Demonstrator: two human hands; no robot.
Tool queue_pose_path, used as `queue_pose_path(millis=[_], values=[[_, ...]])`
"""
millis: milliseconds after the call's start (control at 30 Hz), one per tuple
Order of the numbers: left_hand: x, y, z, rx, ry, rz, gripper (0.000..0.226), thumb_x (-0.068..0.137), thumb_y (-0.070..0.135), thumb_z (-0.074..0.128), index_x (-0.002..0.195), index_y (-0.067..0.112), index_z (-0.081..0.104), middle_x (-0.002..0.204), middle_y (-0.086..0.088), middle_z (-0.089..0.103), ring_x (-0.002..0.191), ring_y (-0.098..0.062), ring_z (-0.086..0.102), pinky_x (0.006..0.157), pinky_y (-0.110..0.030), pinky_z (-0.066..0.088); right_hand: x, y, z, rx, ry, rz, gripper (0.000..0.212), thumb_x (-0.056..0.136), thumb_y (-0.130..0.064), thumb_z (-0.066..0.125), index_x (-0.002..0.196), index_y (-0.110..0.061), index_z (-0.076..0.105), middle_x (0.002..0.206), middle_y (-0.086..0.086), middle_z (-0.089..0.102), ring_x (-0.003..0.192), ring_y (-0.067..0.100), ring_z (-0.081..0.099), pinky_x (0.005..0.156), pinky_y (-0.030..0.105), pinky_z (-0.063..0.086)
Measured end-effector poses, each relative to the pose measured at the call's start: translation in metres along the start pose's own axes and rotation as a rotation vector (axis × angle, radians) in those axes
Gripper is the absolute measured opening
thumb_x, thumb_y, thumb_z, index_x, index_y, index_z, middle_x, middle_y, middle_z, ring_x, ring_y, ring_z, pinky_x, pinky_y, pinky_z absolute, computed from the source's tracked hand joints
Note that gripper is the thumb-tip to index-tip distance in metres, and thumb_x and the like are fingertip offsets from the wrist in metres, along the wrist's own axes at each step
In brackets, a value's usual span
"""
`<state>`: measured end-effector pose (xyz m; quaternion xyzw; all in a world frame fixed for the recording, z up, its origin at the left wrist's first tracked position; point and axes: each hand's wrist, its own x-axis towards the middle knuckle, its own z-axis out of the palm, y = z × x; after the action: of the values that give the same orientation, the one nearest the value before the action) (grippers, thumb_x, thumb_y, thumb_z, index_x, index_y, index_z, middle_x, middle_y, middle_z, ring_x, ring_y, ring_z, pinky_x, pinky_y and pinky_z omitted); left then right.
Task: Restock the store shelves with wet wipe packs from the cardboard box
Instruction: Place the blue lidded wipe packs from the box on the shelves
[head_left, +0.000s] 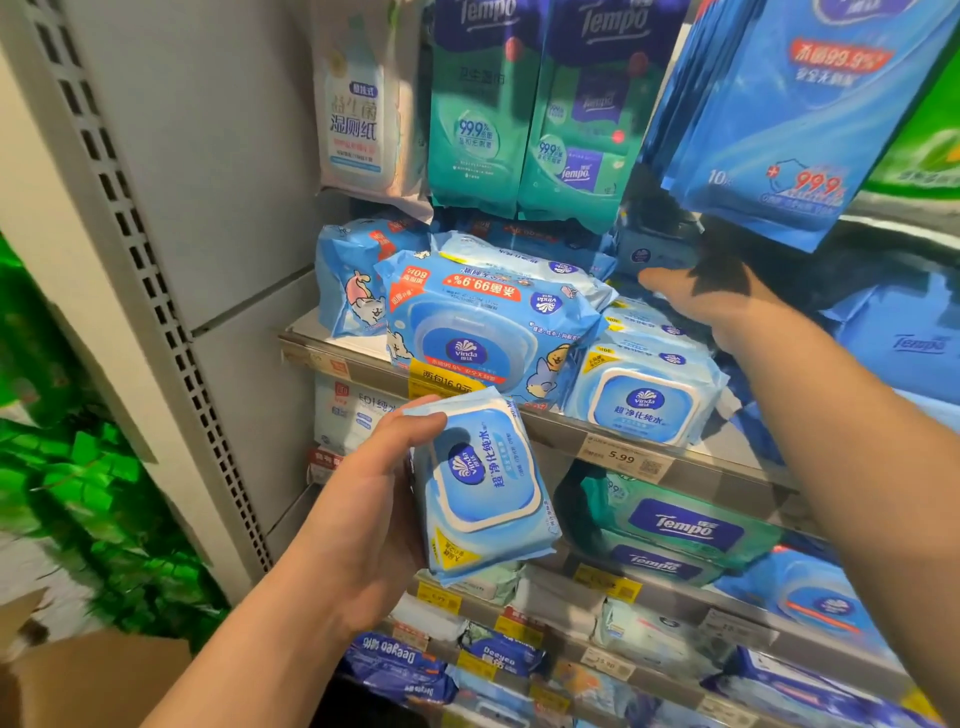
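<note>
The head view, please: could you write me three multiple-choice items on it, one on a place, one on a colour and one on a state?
1. Where does the stack of packs matching the held one sit?
A. on the shelf above the 5.99 tag
B. in the cardboard box
C. on the floor

2. What colour is the strip on the large pack lying upside down on that shelf?
A. green
B. red
C. black

3. What is the left hand doing?
A. hanging idle
B. pressing a price tag
C. gripping a wipe pack

Answers:
1 A: the stack rests on the shelf over the 5.99 tag.
2 B: the large pack bears a red strip beside its blue lid.
3 C: the left hand has thumb and fingers round the wipe pack; the right hand reaches open above the stack.
</note>
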<state>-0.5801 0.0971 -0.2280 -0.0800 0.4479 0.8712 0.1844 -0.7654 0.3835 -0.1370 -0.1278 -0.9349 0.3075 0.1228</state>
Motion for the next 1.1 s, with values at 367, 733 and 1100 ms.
queue_pose_path(millis=[367,733,1100], values=[[-0.009,0.020,0.054,0.174,-0.036,0.120,0.033,0.100,0.019,0.055,0.133,0.024,0.055,0.113,-0.007,0.077,0.104,-0.028,0.074,0.087,-0.059,0.058,-0.168,0.014,0.008,0.307,0.287,-0.507,0.018,0.093,-0.036,0.062,0.110,-0.031,0.068,0.109,-0.015,0.065,0.103,0.014,0.064,0.090,0.021,0.050],[0.021,0.039,0.116,0.364,-0.231,-0.064,0.034,0.099,0.041,0.059,0.126,0.021,0.064,0.105,-0.002,0.078,0.084,-0.019,0.076,0.068,-0.038,0.063,-0.152,0.021,-0.028,0.911,-0.461,0.115,0.054,0.078,-0.045,0.074,0.120,-0.011,0.071,0.134,0.031,0.061,0.110,0.063,0.057,0.088,0.076,0.049],[0.044,0.053,0.133,0.086,-0.068,0.038,0.017,0.103,0.015,0.054,0.116,0.007,0.061,0.117,-0.020,0.065,0.106,-0.035,0.070,0.091,-0.038,0.059,-0.108,0.006,-0.044,1.114,0.001,0.445,0.016,0.096,-0.033,0.066,0.098,-0.017,0.069,0.080,0.004,0.072,0.055,0.016,0.070,0.044,0.024,0.054]])
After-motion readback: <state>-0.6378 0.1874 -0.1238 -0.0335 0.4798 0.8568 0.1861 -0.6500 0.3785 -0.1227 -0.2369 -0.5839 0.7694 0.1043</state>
